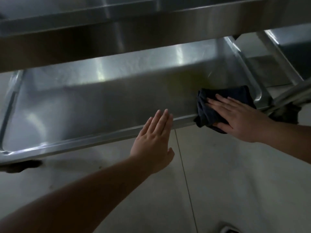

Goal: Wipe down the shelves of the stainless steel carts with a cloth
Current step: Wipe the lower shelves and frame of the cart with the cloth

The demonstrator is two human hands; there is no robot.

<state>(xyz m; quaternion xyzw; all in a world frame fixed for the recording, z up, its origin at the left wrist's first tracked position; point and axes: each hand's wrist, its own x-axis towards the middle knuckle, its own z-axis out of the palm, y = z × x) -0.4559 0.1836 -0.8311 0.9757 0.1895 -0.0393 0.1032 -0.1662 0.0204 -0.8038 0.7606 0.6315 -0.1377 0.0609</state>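
Cloth, dark and bunched, sits at the near right corner of the cart's lower shelf, draped over the front rim. Right hand presses flat on it, fingers straight. Left hand hovers at the near rim, fingers straight and together, holding nothing. Upper shelf overhangs.
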